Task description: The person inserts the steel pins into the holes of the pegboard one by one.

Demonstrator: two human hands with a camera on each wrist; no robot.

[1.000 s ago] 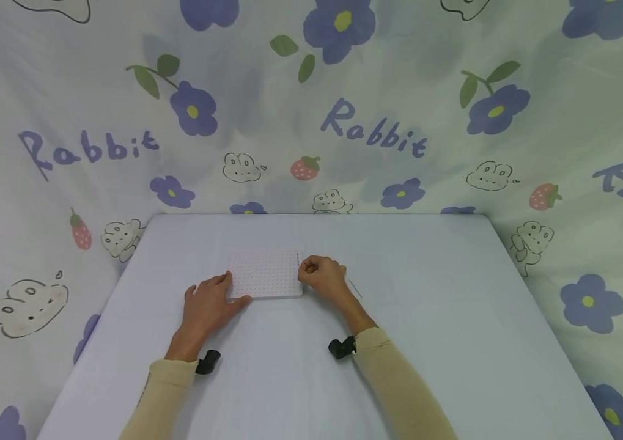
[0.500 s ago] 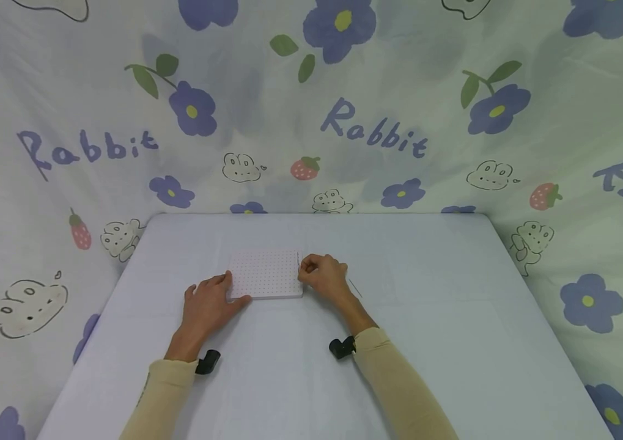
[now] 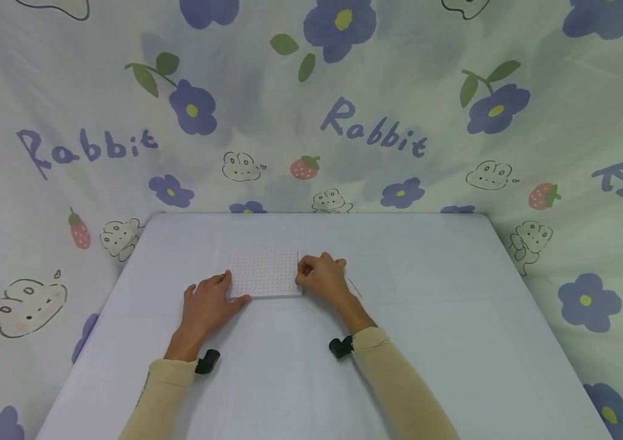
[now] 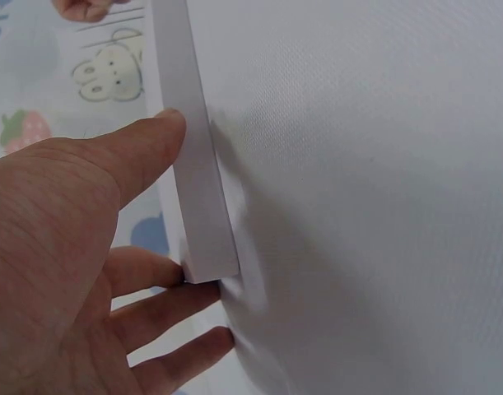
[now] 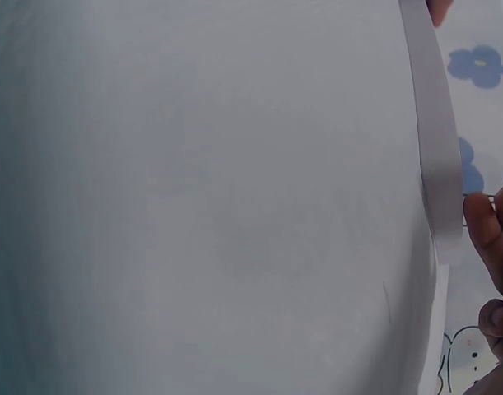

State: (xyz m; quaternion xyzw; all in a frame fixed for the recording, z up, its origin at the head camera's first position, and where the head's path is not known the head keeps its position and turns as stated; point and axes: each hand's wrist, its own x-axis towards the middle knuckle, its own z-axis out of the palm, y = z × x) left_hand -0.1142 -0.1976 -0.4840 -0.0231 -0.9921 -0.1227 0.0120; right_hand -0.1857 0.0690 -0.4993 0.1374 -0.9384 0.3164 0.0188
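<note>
A white board point(image 3: 264, 274) with a grid of small holes lies on the table. My left hand point(image 3: 209, 305) steadies its near left corner, thumb on the near side and fingers along the left side. In the left wrist view, the thumb presses the board's side wall point(image 4: 197, 164) and the fingers are spread round the corner. At the right edge, my right hand point(image 3: 322, 275) pinches a thin dark stick point(image 5: 480, 196) between thumb and index finger. The stick's lower end is hard to make out. Another thin dark line stands at the board's right edge beside the fingertips.
A loose thin dark stick point(image 3: 355, 288) lies on the white table point(image 3: 427, 342), right of the right wrist. A curtain point(image 3: 267, 110) printed with flowers and rabbits hangs behind and at both sides. Black wrist cameras point(image 3: 208, 362) sit below both hands.
The right hand has shifted very slightly left and its fingers have tilted a little at the board's right edge. The left hand and the board stay where they were.
</note>
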